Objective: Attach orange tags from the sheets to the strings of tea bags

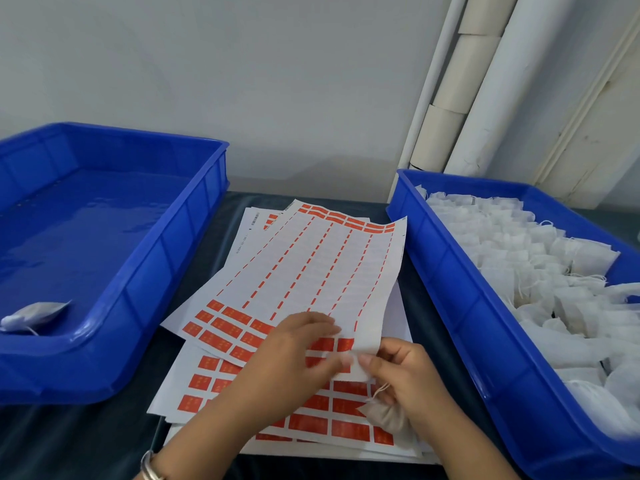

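Currently, I am at the peel step: one orange tag has to come off the sheet before it can go onto a string.

Position of parts. The top white backing sheet (304, 268), mostly stripped and with orange rectangular tags (221, 329) left along its near rows, lies on a stack of similar sheets on the dark desk (86, 441). My left hand (294, 355) rests on the near edge of that sheet, fingers bent, with the fingertips (343, 358) working at the tag row; whether a tag is already pinched free I cannot tell, as the fingers blur there. My right hand (408, 382) meets it thumb to fingertip and also cradles a small beige cloth tea bag (384, 419) under its lower fingers, its white string (379, 391) looped loose just above the bag.

Procedure, as I judge it:
1. Lift the tag by one corner only, keeping the adhesive face off the skin.
2. Hold the sheet flat with the remaining left fingers so it does not rise with the tag.
3. Bring the string end across the tag's middle, then fold the tag shut over it, edges aligned.

Supply sits in the blue plastic crate of white tea bags (446, 271) at right. The blue plastic tray (166, 258) at left holds one white tea bag (33, 315), presumably finished.
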`<action>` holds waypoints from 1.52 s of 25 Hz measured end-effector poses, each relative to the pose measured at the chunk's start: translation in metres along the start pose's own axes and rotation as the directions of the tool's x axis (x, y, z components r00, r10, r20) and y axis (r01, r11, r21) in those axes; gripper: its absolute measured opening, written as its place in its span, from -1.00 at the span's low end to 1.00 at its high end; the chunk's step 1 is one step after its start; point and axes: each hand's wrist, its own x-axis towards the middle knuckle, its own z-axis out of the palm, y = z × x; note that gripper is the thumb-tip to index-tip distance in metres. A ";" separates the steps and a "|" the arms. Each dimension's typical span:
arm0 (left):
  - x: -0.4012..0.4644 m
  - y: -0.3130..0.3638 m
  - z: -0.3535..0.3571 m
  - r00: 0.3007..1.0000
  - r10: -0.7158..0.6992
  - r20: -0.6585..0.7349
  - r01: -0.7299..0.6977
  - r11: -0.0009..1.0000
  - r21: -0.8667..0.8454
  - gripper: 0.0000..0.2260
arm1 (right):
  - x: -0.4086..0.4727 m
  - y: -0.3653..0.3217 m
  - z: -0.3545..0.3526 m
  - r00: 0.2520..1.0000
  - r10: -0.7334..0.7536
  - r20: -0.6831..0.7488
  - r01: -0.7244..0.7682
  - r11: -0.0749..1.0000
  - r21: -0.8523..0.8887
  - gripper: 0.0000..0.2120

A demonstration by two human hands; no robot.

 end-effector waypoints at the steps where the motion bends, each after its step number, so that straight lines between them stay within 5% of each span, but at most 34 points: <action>1: -0.002 0.001 0.002 0.999 0.042 0.013 -0.042 0.999 0.003 -0.61 | -0.001 -0.002 0.001 1.000 0.006 0.002 -0.006 1.000 0.006 -0.84; 6: -0.004 0.008 0.001 0.993 0.060 -0.100 -0.066 0.997 -0.051 -0.76 | -0.003 -0.007 0.007 0.998 -0.058 -0.014 0.054 0.982 -0.180 -0.73; 11: -0.013 0.018 -0.012 0.977 0.185 -0.107 -0.184 0.983 0.019 -0.56 | -0.009 -0.028 0.011 0.992 -0.106 -0.068 0.110 0.992 0.061 -0.83; 16: -0.016 0.035 -0.031 0.772 0.372 -0.515 -0.324 0.928 0.185 -0.78 | -0.017 -0.057 0.024 0.982 -0.185 0.031 0.179 0.974 0.139 -0.69; 25: -0.031 0.053 -0.046 0.632 0.434 -0.642 -0.371 0.897 0.241 -0.78 | -0.034 -0.081 0.034 0.946 -0.314 0.085 0.296 0.939 0.177 -0.76; 29: -0.036 0.060 -0.053 0.665 0.395 -0.633 -0.367 0.912 0.184 -0.78 | -0.038 -0.089 0.036 0.919 -0.382 0.091 0.368 0.919 0.142 -0.75; 34: -0.046 0.069 -0.068 0.827 0.261 -0.498 -0.344 0.936 -0.081 -0.72 | -0.037 -0.087 0.033 0.905 -0.417 0.088 0.414 0.909 0.049 -0.73; 38: -0.040 0.078 -0.077 0.808 0.314 -0.499 -0.348 0.937 0.026 -0.77 | -0.038 -0.088 0.035 0.847 -0.523 0.095 0.531 0.839 -0.120 -0.74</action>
